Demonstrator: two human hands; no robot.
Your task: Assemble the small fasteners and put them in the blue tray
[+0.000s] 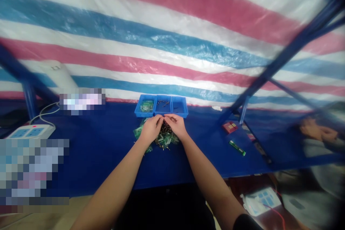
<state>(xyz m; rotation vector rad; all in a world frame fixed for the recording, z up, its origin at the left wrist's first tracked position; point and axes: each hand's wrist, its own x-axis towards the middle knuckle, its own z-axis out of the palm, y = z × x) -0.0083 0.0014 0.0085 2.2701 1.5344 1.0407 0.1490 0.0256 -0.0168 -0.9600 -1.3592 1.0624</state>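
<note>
A blue tray set (155,107) with three parts sits on the counter (210,143). A big messy pile (163,140) of green bits and small metal bits lies in front of the blue tray set. The left hand (151,127) and the right hand (177,124) are over the pile, just in front of the tray set's middle part (163,108). Their fingertips are bent in close to each other. The tips are hard to see, so I cannot tell if either grip is pinching something.

I think a start has been made, with lots left. In the tray set's left part (141,114) there are green packets (147,106). The middle part has a few metal pieces (162,103). The right part (182,107) has a thin dark thing (176,107), too small to name. The pile looks bigger than all that, so I guess most bits are outside the tray set. A red box (229,127) and a green pack (237,148) lie to its right.
</note>
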